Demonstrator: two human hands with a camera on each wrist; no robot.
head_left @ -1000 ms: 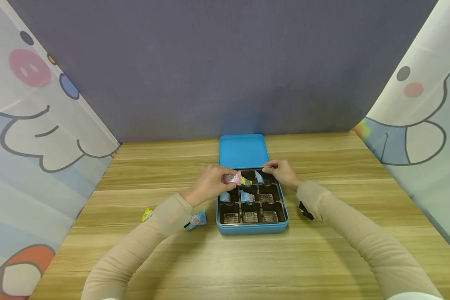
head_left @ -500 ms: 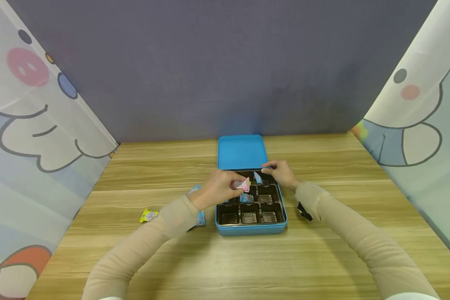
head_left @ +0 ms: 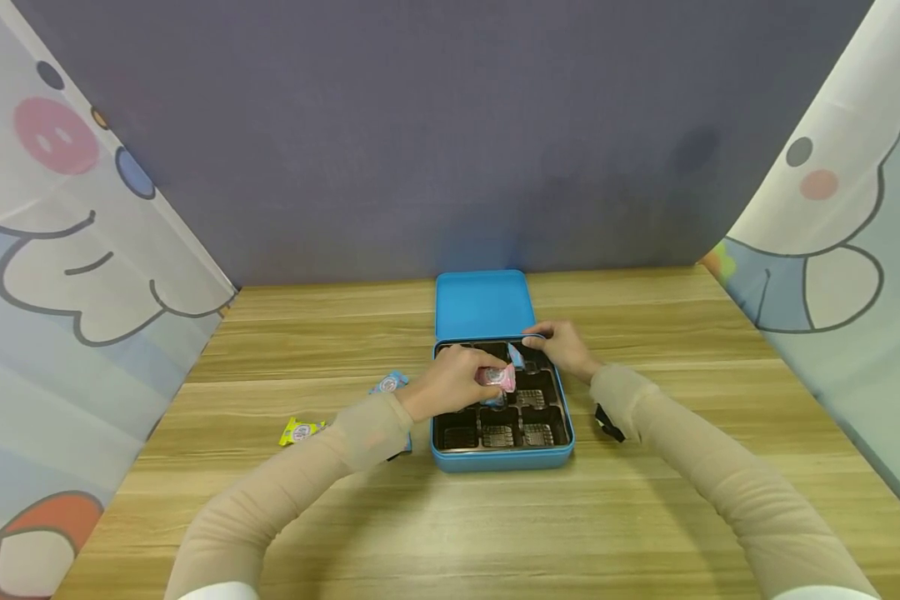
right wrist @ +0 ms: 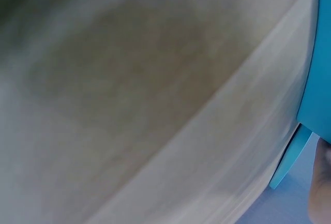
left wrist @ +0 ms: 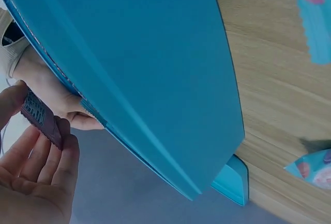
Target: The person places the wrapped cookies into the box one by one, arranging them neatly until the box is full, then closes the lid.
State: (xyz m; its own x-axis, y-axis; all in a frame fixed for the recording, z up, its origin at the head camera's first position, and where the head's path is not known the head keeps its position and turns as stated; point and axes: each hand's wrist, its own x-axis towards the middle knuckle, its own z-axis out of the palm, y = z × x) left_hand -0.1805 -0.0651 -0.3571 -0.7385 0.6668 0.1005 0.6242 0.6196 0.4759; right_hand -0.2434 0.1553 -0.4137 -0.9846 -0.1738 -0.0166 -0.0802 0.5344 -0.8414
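My left hand (head_left: 453, 383) pinches a small pink wrapped candy (head_left: 501, 379) between thumb and fingers, above the middle of a blue tin box (head_left: 502, 461). In the left wrist view the candy (left wrist: 39, 111) is seen from its printed back, apart from the tin. A black divided tray (head_left: 498, 435) fills the tin. One blue wrapped candy (head_left: 516, 357) stands tilted at the tray's back; another (head_left: 495, 402) shows partly below my left hand, which hides other compartments. My right hand (head_left: 566, 350) grips the tin's back right rim with thumb and fingers.
The blue lid (head_left: 484, 304) lies open behind the tin. On the wooden table (head_left: 510, 533), left of the tin, lie a yellow wrapped candy (head_left: 298, 431) and a blue one (head_left: 390, 382). Another blue packet is mostly hidden by the left forearm. A grey panel (head_left: 450, 142) stands behind.
My left hand has carried the pink candy from the tin's back left rightward and slightly nearer, over the middle. My right hand stays on the rim.
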